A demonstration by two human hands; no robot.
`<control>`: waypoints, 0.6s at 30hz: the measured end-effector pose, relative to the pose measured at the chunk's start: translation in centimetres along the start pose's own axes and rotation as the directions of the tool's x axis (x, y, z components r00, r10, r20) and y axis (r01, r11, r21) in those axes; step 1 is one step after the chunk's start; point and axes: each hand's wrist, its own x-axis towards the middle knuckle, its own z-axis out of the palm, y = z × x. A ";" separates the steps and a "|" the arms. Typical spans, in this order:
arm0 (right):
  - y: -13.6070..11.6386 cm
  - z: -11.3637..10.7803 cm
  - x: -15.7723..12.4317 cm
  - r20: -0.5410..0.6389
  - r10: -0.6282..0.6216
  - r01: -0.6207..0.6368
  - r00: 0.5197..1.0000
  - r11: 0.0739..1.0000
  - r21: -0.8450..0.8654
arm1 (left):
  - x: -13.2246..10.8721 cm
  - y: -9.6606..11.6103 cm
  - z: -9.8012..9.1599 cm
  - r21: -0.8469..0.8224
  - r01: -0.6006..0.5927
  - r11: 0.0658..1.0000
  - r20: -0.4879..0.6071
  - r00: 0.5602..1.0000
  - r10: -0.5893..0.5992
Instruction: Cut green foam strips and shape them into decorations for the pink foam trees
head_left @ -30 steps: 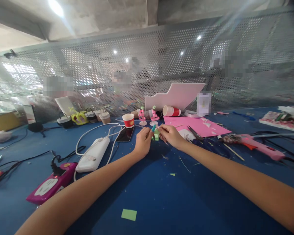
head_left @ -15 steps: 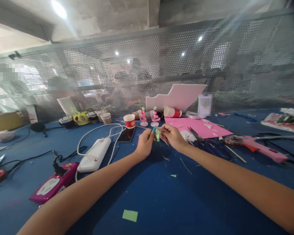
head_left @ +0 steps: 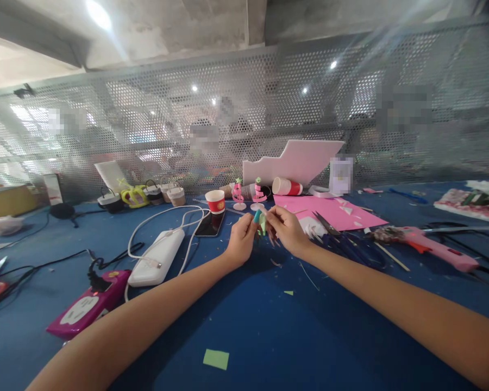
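Note:
My left hand (head_left: 241, 240) is closed in a pinch in front of the small pink stands, with a teal cover or piece (head_left: 256, 216) at its thumb tip. A small light green paper piece (head_left: 263, 224) shows between my hands, at the left fingertips. My right hand (head_left: 288, 231) is also pinched, its fingertips close to the left ones. Near them is a small whitish piece (head_left: 262, 208), too blurred to name. Just behind stand two pink spiral ornaments (head_left: 237, 191) on round bases. A light green paper rectangle (head_left: 216, 359) lies on the blue table (head_left: 244, 315).
To the left are a red paper cup (head_left: 215, 202), a phone (head_left: 211, 225), a white power strip (head_left: 157, 259) with cable and a magenta socket box (head_left: 83, 307). At right lie pink sheet (head_left: 330, 210), scissors (head_left: 352, 247) and a pink glue gun (head_left: 440, 250). Foam board (head_left: 293, 160) leans behind.
My right fingertips have shifted slightly, and a whitish piece now shows near them. Less of the green paper between my hands is visible. My left hand has barely moved.

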 end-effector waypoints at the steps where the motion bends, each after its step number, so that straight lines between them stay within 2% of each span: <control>1: -0.1 0.3 0.0 0.003 0.047 -0.047 0.999 0.996 0.075 | 0.0 0.0 0.0 -0.006 0.012 1.000 -0.016 1.000 -0.012; 4: -0.2 1.2 -0.1 0.029 0.155 -0.157 0.988 0.954 0.256 | 0.1 0.0 0.1 -0.028 0.047 0.998 -0.046 0.998 -0.049; 10: 0.0 1.6 0.1 0.046 0.256 -0.246 0.966 0.845 0.475 | 0.1 0.0 0.2 -0.037 0.022 0.999 -0.067 0.997 -0.024; 15: -0.1 1.4 0.3 0.246 0.337 -0.416 0.909 0.696 0.585 | 0.1 -0.2 0.2 -0.071 0.004 0.997 -0.069 0.998 -0.009; 18: -0.4 1.1 0.4 0.308 0.364 -0.477 0.879 0.666 0.574 | 0.2 -0.1 0.1 -0.074 0.011 0.997 -0.060 0.998 -0.015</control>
